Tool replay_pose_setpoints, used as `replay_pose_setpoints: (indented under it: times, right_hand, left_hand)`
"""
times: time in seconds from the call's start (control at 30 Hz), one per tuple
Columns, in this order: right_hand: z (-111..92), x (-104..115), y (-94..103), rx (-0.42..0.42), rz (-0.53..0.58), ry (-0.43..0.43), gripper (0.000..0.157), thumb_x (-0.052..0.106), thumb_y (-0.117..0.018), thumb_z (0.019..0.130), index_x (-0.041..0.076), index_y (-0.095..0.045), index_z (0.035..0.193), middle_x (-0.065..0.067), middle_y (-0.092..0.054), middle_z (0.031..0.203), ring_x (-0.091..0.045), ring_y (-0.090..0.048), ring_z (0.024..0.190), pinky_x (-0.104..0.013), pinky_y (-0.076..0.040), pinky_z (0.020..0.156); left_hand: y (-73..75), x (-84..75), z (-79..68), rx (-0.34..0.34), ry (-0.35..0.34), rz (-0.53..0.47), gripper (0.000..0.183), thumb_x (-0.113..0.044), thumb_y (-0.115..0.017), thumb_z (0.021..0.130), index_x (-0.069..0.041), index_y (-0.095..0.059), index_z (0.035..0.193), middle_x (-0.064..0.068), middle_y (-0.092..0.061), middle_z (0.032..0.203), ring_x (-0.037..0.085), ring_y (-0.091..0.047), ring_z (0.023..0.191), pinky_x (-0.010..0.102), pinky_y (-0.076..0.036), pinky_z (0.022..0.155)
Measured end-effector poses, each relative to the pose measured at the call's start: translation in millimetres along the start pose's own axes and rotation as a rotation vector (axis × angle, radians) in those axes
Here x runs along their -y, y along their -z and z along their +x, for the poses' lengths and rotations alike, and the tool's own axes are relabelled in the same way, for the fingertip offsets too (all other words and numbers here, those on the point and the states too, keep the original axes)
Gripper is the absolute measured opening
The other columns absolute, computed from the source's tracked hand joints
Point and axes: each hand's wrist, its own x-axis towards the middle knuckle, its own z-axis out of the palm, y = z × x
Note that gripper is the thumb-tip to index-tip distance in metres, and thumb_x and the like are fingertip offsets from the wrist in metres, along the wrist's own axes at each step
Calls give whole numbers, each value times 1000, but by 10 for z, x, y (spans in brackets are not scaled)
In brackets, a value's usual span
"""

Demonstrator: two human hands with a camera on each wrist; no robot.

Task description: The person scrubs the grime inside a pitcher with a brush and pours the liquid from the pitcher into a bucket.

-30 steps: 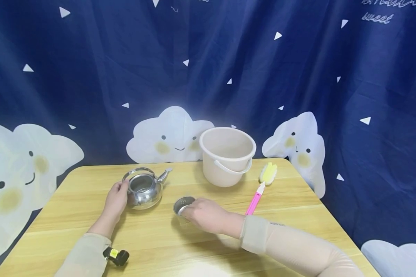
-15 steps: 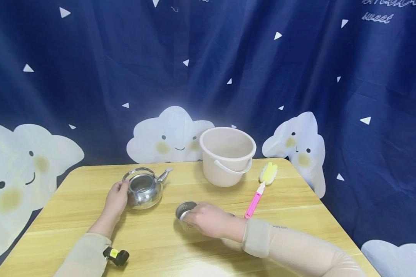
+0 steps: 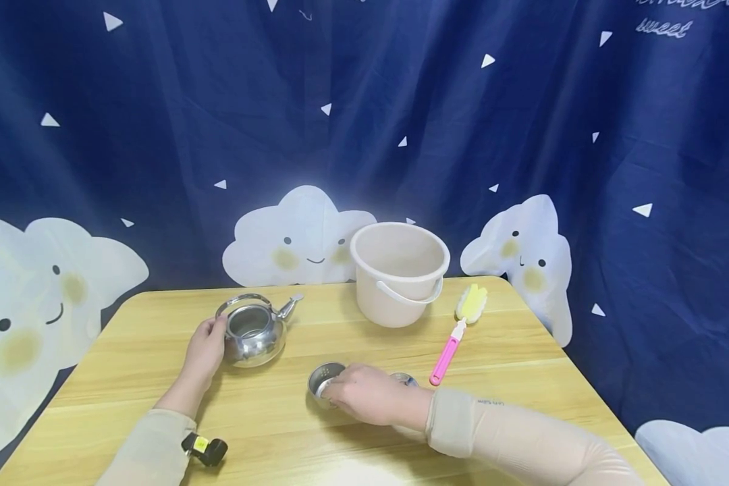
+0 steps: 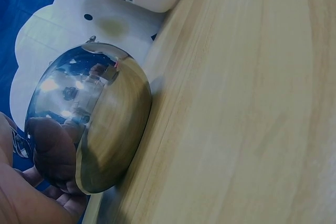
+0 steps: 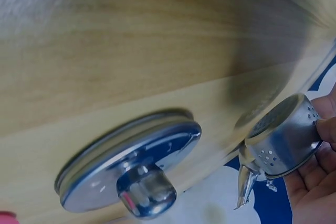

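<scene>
A shiny steel teapot [image 3: 255, 347], lidless, stands on the left of the table with its spout pointing back right. My left hand [image 3: 205, 347] holds it at its left side by the base of the hoop handle; the left wrist view shows fingers curled against the body [image 4: 105, 124]. Near the middle, my right hand [image 3: 370, 395] pinches the rim of a small steel tea strainer [image 5: 289, 135], a cup with punched holes, close over the tabletop. Behind my right wrist lies the round steel lid [image 5: 105, 182] with its knob, partly hidden in the head view [image 3: 404, 379].
A cream bucket [image 3: 389, 304] with a white bail handle stands at the back of the table [image 3: 267, 432]. Right of it lies a brush [image 3: 446, 358] with a pink handle and yellow-white sponge head. A dark blue curtain [image 3: 364, 81] with clouds hangs behind.
My right hand has brought the tea strainer a little nearer to me and slightly right. More of the lid and brush handle now shows. The left hand and teapot have stayed put.
</scene>
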Motion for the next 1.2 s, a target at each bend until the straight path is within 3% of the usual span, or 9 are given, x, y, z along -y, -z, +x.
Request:
replay_pose_setpoints:
  times: [0.53,1.2]
  right_hand:
    - [-82,23,-53,-16,18,-7,11,17,-68,94,20,-73,104,13,-73,96,-1,-66,90,-16,-51,86]
    - [-185,51,-64,41,-20,13,16,19,-71,93,21,-73,108,13,-73,100,-2,-67,92,-15,-51,86]
  left_hand:
    - [-1,0,5,4,3,1,72,-51,-26,107,7,-31,149,30,-29,156,48,-20,147,60,-16,120]
    - [-2,1,-5,5,10,-5,72,-51,-26,107,7,-31,149,29,-29,156,47,-20,147,59,-17,120]
